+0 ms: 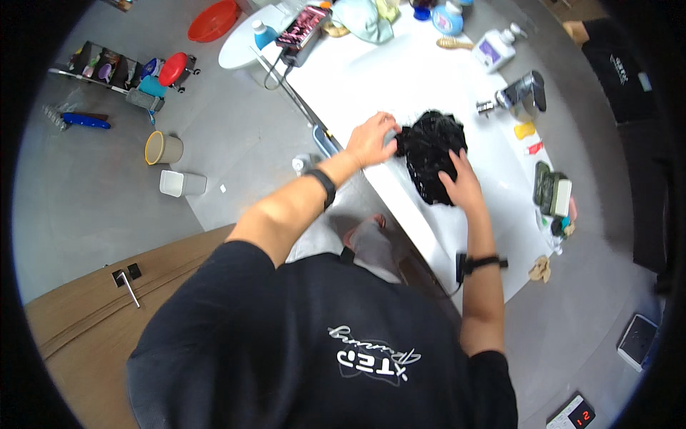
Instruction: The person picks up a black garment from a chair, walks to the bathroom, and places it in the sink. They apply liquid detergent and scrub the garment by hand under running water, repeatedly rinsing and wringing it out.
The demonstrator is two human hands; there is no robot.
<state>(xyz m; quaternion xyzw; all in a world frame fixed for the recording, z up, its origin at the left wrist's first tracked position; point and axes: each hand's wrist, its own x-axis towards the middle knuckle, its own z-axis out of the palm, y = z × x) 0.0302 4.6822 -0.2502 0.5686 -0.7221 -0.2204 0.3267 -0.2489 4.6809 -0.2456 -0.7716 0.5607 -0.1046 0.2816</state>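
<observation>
A crumpled, glossy black item (433, 155), wet cloth or thin plastic, lies in the white washbasin (482, 225). My left hand (374, 139) is at its left edge, fingers curved, with a small greyish patch between thumb and fingers; whether it grips anything is unclear. On the right side of the black item, my right hand (463, 185) rests with thumb and fingers apart. A chrome faucet (517, 96) stands beyond the item to the upper right. Both wrists wear black bands.
A pump bottle (494, 51), a wooden brush (454, 43), a yellow sponge (524, 130) and a green soap box (551, 190) line the far rim. A phone (303, 28) with a cable sits at the upper left corner. Bins and a trolley stand on the floor at left.
</observation>
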